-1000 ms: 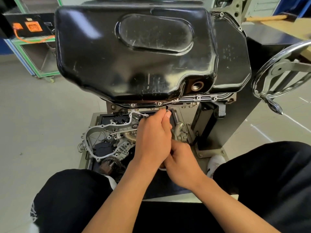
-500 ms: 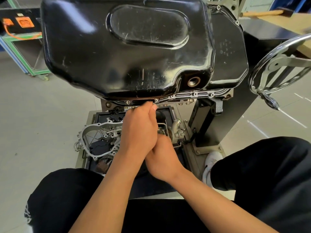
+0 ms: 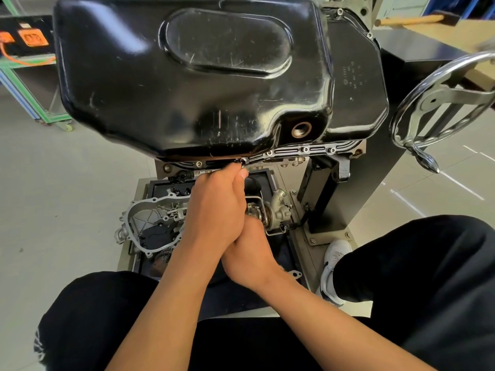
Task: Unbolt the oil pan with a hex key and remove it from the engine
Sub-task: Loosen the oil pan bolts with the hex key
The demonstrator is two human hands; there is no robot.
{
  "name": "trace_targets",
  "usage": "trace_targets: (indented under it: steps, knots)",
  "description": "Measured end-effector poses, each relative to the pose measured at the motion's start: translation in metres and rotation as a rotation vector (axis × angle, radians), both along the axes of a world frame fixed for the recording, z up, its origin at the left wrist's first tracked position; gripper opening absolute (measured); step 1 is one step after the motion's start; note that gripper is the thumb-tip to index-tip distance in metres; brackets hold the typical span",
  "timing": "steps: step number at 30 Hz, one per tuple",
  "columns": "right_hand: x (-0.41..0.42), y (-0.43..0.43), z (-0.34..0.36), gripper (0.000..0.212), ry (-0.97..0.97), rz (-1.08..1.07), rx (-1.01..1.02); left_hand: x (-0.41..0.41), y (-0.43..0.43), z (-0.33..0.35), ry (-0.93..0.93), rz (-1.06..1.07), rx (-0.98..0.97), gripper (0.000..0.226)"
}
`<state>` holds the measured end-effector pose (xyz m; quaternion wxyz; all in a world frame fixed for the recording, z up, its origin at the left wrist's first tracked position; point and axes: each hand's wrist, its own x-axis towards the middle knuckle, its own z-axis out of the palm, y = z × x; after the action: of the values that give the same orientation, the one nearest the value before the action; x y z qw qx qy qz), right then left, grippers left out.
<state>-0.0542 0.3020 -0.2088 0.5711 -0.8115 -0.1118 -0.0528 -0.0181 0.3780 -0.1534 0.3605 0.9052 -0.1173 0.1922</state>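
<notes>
**Left hand** [image 3: 214, 210]: one. Fingers curled into a fist, thumb and forefinger tips pressed together at the near flange of the oil pan. They close on the hex key [image 3: 242, 162], of which only a short dark end shows, seated at a flange bolt.

**Right hand** [image 3: 249, 253]: one. Tucked under the left hand and touching it. Its fingers are hidden, so whether they grip anything cannot be told.

**Flange bolts**: five visible along the near edge. One is at the key tip, one [image 3: 198, 164] to its left and three to its right [image 3: 304, 149]. Two more sit on the far right edge [image 3: 369, 35].

**Oil pan** [image 3: 187, 76]: one, black and scuffed, seated on the engine with its underside up. One open drain hole [image 3: 301, 129] near the near-right corner.

**Tray** [image 3: 270, 178]: one, below the pan. It holds one aluminium cover [image 3: 139, 210] at its left side and one pump-like casting [image 3: 278, 210] at its right.

**Handwheel** [image 3: 442, 103]: one, chrome, right of the pan.

**White shoe** [image 3: 333, 258]: one, beside the stand's base.
</notes>
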Motion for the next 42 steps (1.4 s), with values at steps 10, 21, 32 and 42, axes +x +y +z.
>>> trace_targets:
  steps: [10, 21, 32, 42]
  knots:
    - [0.010, 0.032, -0.004, 0.007, 0.015, -0.004, -0.087, 0.006, 0.011, 0.007, -0.005, -0.013, 0.091, 0.028]
    - [0.000, -0.001, -0.013, 0.039, -0.002, 0.002, 0.053, 0.006, 0.002, -0.001, 0.020, 0.027, -0.053, 0.034]
    - [0.001, -0.037, -0.023, 0.037, 0.084, 0.028, 0.014, 0.001, -0.012, -0.006, 0.061, 0.029, -0.194, 0.033]
    - [0.008, -0.054, -0.028, 0.036, 0.032, 0.025, -0.049, 0.002, -0.020, -0.008, 0.146, 0.004, -0.321, 0.033]
